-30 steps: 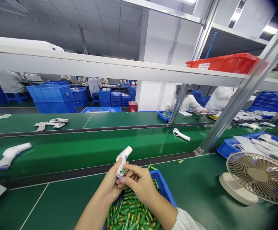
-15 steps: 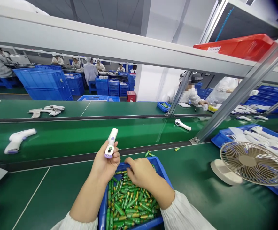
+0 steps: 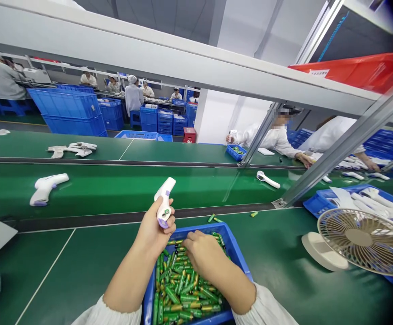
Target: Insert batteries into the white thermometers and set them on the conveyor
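My left hand (image 3: 156, 228) is raised above the near corner of the blue bin (image 3: 240, 262), fingers wrapped tight around the handle of a white infrared thermometer (image 3: 164, 203) with its nozzle tilted up and away. My right hand (image 3: 203, 253) lies palm-down in the bin, fingers curled into the green batteries (image 3: 179, 293); whether they pinch one I cannot tell.

The right hand (image 3: 201, 250) has left the thermometer (image 3: 164, 203) and dropped into the batteries (image 3: 183, 289).
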`<state>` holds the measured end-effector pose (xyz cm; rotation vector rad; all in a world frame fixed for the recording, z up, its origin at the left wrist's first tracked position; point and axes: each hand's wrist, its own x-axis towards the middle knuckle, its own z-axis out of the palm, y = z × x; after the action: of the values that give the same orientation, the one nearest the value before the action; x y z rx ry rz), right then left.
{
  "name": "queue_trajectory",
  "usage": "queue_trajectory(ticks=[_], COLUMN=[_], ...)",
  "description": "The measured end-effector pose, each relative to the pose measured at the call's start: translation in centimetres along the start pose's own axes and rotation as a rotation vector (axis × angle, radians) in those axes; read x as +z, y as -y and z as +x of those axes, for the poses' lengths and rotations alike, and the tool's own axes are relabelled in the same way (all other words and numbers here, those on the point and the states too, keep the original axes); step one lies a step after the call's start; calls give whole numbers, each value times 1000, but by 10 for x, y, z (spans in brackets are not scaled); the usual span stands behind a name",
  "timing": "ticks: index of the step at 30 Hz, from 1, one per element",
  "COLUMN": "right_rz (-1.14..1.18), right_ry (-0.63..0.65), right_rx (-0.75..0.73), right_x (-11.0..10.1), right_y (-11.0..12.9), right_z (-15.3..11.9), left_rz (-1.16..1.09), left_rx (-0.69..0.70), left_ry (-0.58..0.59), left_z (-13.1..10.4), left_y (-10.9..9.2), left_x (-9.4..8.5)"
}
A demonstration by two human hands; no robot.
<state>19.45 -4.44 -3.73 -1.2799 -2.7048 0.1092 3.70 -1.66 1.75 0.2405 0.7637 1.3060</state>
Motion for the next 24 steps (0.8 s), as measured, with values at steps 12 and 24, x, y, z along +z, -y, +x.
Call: queue_trajectory(ticks=[12, 24], right_rz=[708, 609], right_ry=[-938, -758], right_rx=[-90, 53], right_x=[-17, -16], right_y=[7, 7], right_z=[-2, 0], left_rz=[232, 259], left_rx=[-118, -69], left_ry=[-17, -30], left_z=[2, 3], left_y=[30, 36], left_x=[4, 3])
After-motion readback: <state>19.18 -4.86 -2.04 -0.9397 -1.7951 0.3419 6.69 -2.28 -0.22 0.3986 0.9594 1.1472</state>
